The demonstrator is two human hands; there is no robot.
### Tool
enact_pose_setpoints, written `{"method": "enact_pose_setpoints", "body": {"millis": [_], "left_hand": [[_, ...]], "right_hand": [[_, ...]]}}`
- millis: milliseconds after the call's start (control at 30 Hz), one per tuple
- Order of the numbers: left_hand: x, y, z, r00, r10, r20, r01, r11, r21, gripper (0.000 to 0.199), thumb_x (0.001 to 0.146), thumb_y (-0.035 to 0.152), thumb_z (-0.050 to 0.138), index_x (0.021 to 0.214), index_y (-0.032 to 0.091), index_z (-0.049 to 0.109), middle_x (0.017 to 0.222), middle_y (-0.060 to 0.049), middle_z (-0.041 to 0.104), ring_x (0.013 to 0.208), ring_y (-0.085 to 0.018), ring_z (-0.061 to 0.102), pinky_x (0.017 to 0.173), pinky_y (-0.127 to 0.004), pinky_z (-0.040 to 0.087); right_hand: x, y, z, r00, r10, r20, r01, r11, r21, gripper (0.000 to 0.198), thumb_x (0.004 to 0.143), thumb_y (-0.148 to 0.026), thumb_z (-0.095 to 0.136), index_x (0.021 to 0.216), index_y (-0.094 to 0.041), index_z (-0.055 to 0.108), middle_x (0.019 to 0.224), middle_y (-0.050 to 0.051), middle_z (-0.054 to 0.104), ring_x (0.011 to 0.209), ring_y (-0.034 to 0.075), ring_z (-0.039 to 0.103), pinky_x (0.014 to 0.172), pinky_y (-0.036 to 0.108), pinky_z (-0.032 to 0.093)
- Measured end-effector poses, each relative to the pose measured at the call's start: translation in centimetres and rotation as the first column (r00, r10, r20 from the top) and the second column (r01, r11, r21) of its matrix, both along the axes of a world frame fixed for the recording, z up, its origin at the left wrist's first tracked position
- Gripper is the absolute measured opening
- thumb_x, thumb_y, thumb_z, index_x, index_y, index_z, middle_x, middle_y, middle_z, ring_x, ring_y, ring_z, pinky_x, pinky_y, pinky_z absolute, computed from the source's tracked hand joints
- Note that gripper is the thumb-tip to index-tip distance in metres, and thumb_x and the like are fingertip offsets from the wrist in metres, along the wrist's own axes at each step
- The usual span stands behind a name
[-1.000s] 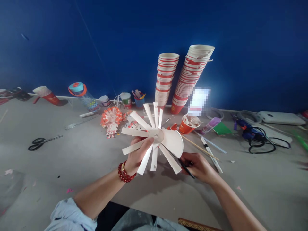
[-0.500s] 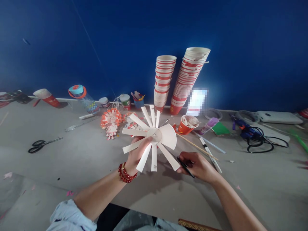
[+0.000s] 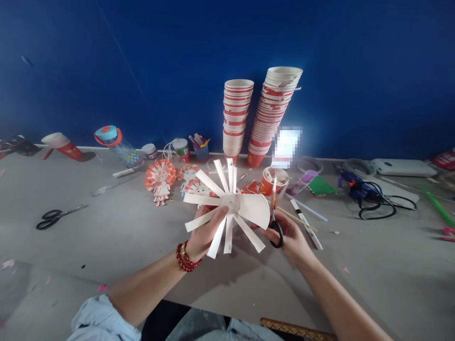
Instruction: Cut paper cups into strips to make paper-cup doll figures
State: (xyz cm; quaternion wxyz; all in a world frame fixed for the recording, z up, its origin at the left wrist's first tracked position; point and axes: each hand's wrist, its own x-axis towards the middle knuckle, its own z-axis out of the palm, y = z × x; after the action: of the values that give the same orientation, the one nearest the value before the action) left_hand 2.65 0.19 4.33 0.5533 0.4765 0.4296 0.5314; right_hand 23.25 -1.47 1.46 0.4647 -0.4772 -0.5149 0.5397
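Observation:
My left hand grips a white paper cup cut into strips, its thumb pressed near the round base in the middle. The strips fan out like spokes, and one wide uncut piece of the cup wall spreads to the right. In my right hand is a pair of scissors with black handles, fingers in the loops. The blades point up, just right of the wide piece, and look slightly blurred. Behind the cut cup lie paper figures with orange-red fringes, partly covered by it.
Two tall stacks of paper cups stand against the blue wall. A red cup with scraps, a marker and a glue gun lie right. Other scissors and a bottle are left.
The scissors have swung from lying low along a lower-right strip to pointing upward beside the wide piece. The cut cup has turned slightly, and the view has shifted a little.

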Motion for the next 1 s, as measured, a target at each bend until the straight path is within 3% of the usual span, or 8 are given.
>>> {"method": "enact_pose_setpoints", "body": {"millis": [67, 233, 300, 400, 533, 633, 833, 1000], "left_hand": [[0.1, 0.0, -0.1, 0.999, -0.007, 0.034, 0.008, 1.000, -0.025, 0.013, 0.079, 0.028, 0.067, 0.077, 0.016, 0.072, 0.088, -0.007, 0.072, 0.092, -0.023, 0.064, 0.085, -0.031, 0.047], [0.0, 1.0, -1.2, 0.922, 0.095, 0.377, 0.038, 0.944, -0.329, 0.018, 0.076, 0.028, 0.070, 0.087, 0.014, 0.067, 0.083, -0.005, 0.069, 0.071, -0.017, 0.064, 0.068, -0.031, 0.052], [-0.1, 1.3, -1.3, 0.889, 0.076, 0.452, 0.102, 0.929, -0.357, 0.017, 0.077, 0.027, 0.069, 0.085, 0.013, 0.067, 0.081, -0.005, 0.068, 0.069, -0.016, 0.063, 0.067, -0.030, 0.053], [-0.1, 1.6, -1.0, 0.798, 0.062, 0.600, 0.216, 0.900, -0.380, 0.011, 0.078, 0.022, 0.068, 0.085, 0.013, 0.067, 0.079, -0.004, 0.068, 0.068, -0.014, 0.064, 0.063, -0.027, 0.053], [0.1, 1.2, -0.9, 0.693, 0.115, 0.712, 0.294, 0.857, -0.424, 0.008, 0.082, 0.018, 0.063, 0.086, 0.012, 0.067, 0.079, -0.006, 0.070, 0.072, -0.015, 0.066, 0.062, -0.025, 0.055], [0.4, 0.8, -1.2, 0.634, 0.128, 0.762, 0.343, 0.837, -0.426, 0.007, 0.084, 0.017, 0.061, 0.085, 0.013, 0.066, 0.079, -0.005, 0.071, 0.075, -0.016, 0.068, 0.062, -0.025, 0.055], [0.4, 0.4, -1.9, 0.637, 0.080, 0.766, 0.335, 0.867, -0.369, 0.007, 0.082, 0.018, 0.065, 0.083, 0.012, 0.067, 0.072, -0.003, 0.069, 0.065, -0.014, 0.066, 0.064, -0.027, 0.056], [0.2, 0.4, -1.8, 0.628, 0.062, 0.776, 0.348, 0.869, -0.352, 0.006, 0.082, 0.017, 0.063, 0.081, 0.014, 0.068, 0.078, -0.005, 0.071, 0.067, -0.015, 0.066, 0.066, -0.028, 0.057]], "right_hand": [[0.3, 0.0, 0.1, 0.998, 0.044, 0.044, -0.043, 0.999, -0.021, 0.032, 0.072, -0.047, 0.071, 0.083, -0.021, 0.056, 0.073, 0.003, 0.065, 0.062, 0.016, 0.055, 0.054, 0.024, 0.039], [2.3, 0.2, 0.4, 0.909, 0.186, 0.374, -0.195, 0.981, -0.012, 0.034, 0.077, -0.045, 0.066, 0.063, -0.020, 0.048, 0.051, -0.003, 0.053, 0.048, 0.012, 0.047, 0.046, 0.022, 0.033], [2.7, 0.3, 0.4, 0.827, 0.107, 0.552, -0.206, 0.971, 0.121, 0.034, 0.075, -0.044, 0.068, 0.062, -0.020, 0.048, 0.050, -0.005, 0.048, 0.046, 0.011, 0.042, 0.045, 0.022, 0.031], [2.6, 0.2, 0.3, 0.700, -0.096, 0.708, -0.217, 0.916, 0.338, 0.032, 0.076, -0.044, 0.067, 0.063, -0.020, 0.051, 0.053, -0.005, 0.048, 0.047, 0.011, 0.040, 0.047, 0.022, 0.031], [1.7, -0.2, 0.4, 0.603, -0.309, 0.736, -0.224, 0.819, 0.528, 0.031, 0.080, -0.045, 0.064, 0.065, -0.019, 0.055, 0.056, -0.002, 0.054, 0.050, 0.013, 0.047, 0.050, 0.023, 0.033], [1.2, -0.6, 0.4, 0.586, -0.351, 0.730, -0.266, 0.768, 0.583, 0.028, 0.083, -0.043, 0.063, 0.072, -0.018, 0.059, 0.058, -0.001, 0.058, 0.053, 0.013, 0.052, 0.053, 0.023, 0.035], [0.9, -1.2, 0.3, 0.538, -0.387, 0.749, -0.308, 0.737, 0.602, 0.026, 0.085, -0.041, 0.062, 0.074, -0.017, 0.062, 0.059, 0.001, 0.058, 0.055, 0.014, 0.054, 0.054, 0.024, 0.035], [1.0, -1.1, 0.2, 0.496, -0.439, 0.749, -0.329, 0.703, 0.631, 0.027, 0.086, -0.041, 0.060, 0.075, -0.017, 0.064, 0.060, 0.001, 0.059, 0.054, 0.014, 0.055, 0.053, 0.024, 0.034]]}}
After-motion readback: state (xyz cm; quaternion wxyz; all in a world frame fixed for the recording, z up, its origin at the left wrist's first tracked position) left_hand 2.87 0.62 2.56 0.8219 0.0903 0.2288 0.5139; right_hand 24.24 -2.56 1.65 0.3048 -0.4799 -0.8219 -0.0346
